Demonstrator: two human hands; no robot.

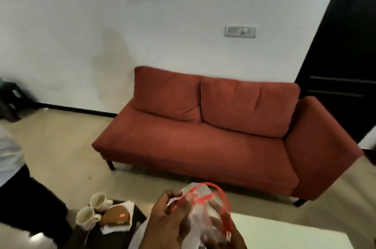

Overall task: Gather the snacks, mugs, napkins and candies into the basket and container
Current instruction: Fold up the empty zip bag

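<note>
While both hands (168,220) clutch a clear bag (203,214), two mugs (91,209) crowd the dark table's edge (140,213).

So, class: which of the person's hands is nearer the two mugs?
Left. The left hand is just right of the mugs, gripping the clear bag; the right hand is farther right, behind the bag.

Two pale floral mugs (92,210) stand upright side by side beside a brown snack (116,217) lying on white napkins (124,206), perhaps a wrapped bun.
</note>
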